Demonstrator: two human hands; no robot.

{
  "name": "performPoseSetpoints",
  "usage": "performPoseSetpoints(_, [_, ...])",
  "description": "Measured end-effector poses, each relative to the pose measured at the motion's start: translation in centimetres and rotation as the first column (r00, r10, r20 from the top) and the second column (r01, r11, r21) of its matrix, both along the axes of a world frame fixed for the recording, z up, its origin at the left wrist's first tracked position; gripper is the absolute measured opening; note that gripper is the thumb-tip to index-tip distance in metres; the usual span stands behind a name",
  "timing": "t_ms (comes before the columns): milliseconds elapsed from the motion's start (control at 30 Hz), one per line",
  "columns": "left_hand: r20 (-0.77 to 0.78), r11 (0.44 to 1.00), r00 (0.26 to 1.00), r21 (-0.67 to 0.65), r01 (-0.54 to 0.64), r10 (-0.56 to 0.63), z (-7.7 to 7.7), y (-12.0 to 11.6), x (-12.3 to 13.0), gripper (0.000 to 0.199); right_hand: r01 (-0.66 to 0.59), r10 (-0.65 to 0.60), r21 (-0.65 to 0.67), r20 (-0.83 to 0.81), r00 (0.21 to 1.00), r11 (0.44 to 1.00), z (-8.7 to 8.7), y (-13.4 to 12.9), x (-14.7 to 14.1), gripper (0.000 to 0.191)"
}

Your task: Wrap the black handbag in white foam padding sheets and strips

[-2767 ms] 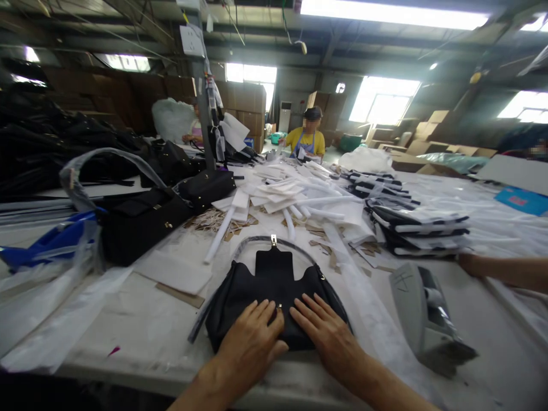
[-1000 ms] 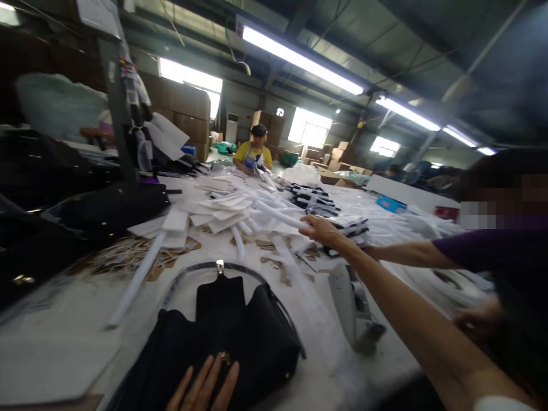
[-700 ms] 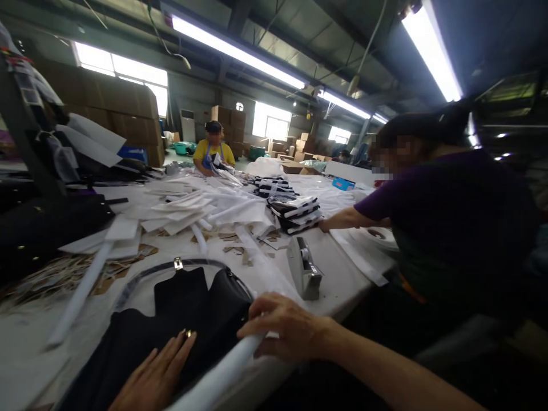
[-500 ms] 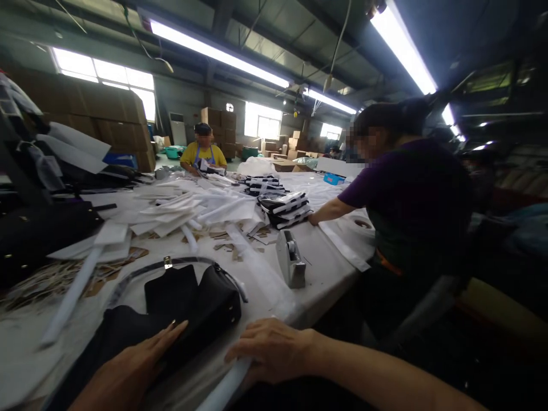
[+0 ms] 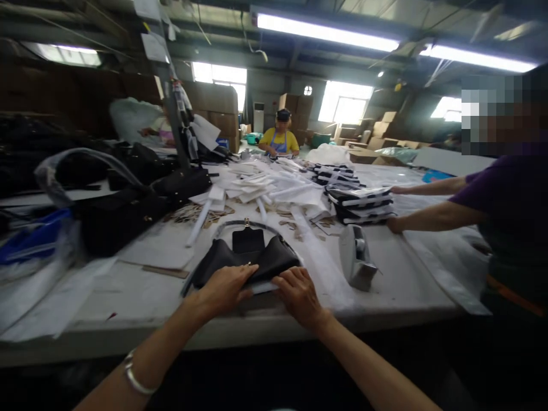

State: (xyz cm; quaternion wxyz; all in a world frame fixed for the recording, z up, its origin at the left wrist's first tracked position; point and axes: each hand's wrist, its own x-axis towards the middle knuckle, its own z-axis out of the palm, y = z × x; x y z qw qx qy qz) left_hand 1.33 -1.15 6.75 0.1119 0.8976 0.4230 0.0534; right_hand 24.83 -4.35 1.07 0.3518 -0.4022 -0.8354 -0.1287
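Note:
A black handbag [image 5: 274,254] lies on the table in front of me, its flap [image 5: 248,241] raised and its handle arching behind, with a gold-coloured clasp at the flap's top. My left hand [image 5: 226,288] grips the bag's near edge, fingers over the top and thumb below. Between my hands, along that same edge, shows a white paper-like roll [image 5: 263,287]. Closed around its right end is my right hand [image 5: 297,291], which also touches the bag's right side. How far the roll reaches into the bag is hidden.
Right of the bag stands a grey tape dispenser [image 5: 357,257]. Behind lie white rolls and sheets [image 5: 257,188] and brown scraps. A co-worker's hands [image 5: 396,224] touch a stack of black-and-white pieces [image 5: 359,202]. More black bags [image 5: 124,211] lie left. Another person [image 5: 278,140] sits across.
My view has swung left and drawn back. The white roll, earlier below the bag in my right hand, is now at the bag's near edge. The left hand has closed on that edge.

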Motion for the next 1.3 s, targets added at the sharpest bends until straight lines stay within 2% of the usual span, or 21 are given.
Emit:
performPoseSetpoints(100, [0.008,0.992,0.998,0.112,-0.064,0.063,-1.6,-0.7,0.5,0.058,0.012,-0.012,0.009,-0.018,1.0,1.0,-0.5,0.1,0.0,0.017])
performPoseSetpoints(200, [0.029,0.959,0.998,0.274,-0.068,0.062,-3.7,-1.0,0.8,0.056,0.037,-0.035,0.067,-0.032,0.999,0.997,-0.3,0.1,0.1,0.013])
performPoseSetpoints(300, [0.054,0.913,0.998,0.406,-0.046,0.026,-5.3,-1.0,0.8,0.051,0.022,-0.027,0.124,0.037,0.999,0.992,0.7,0.6,0.1,0.034])
performPoseSetpoints(400, [0.081,0.855,0.996,0.514,-0.069,0.032,-6.2,-1.1,0.9,0.041,-0.042,0.04,0.01,0.184,0.982,0.999,1.9,1.8,0.1,0.052])
performPoseSetpoints(467, [0.091,0.824,0.995,0.559,-0.09,0.047,-6.5,-1.4,0.9,0.037,-0.093,0.113,-0.092,0.239,0.965,0.991,2.2,2.7,0.1,0.047])
performPoseSetpoints(600, [0.058,0.817,0.996,0.569,-0.092,0.072,-6.4,-2.1,1.0,0.039,-0.121,0.163,-0.171,0.263,0.951,0.978,1.3,3.9,0.3,0.03])
performPoseSetpoints(800, [-0.053,0.806,0.971,0.569,-0.162,0.233,-6.8,-2.8,1.0,0.052,-0.145,0.142,-0.002,0.184,0.973,0.989,-1.1,3.9,0.5,0.026])
performPoseSetpoints(867, [-0.061,0.811,0.97,0.563,-0.159,0.233,-7.1,-2.8,0.9,0.054,-0.145,0.144,-0.005,0.171,0.975,0.989,-1.0,3.8,0.7,0.027])
performPoseSetpoints(933, [-0.068,0.824,0.972,0.546,-0.154,0.227,-7.2,-2.7,0.8,0.055,-0.163,0.173,-0.064,0.199,0.965,0.985,-0.2,3.8,1.2,0.031])
performPoseSetpoints(1033, [-0.08,0.845,0.974,0.515,-0.141,0.212,-6.8,-2.6,0.6,0.058,-0.163,0.2,-0.157,0.254,0.946,0.974,1.3,4.1,2.6,0.043])
performPoseSetpoints(1100, [-0.084,0.853,0.975,0.503,-0.137,0.206,-6.6,-2.6,0.6,0.059,-0.161,0.203,-0.178,0.254,0.946,0.971,1.6,4.3,3.5,0.043])
performPoseSetpoints(1200, [-0.08,0.837,0.971,0.527,-0.15,0.225,-6.7,-3.0,1.0,0.056,-0.184,0.212,-0.154,0.198,0.957,0.971,0.7,4.4,3.9,0.032])
performPoseSetpoints(1300, [-0.08,0.786,0.966,0.599,-0.149,0.245,-7.3,-3.6,1.4,0.053,-0.165,0.174,-0.081,0.117,0.978,0.983,-0.9,4.2,3.5,0.029])
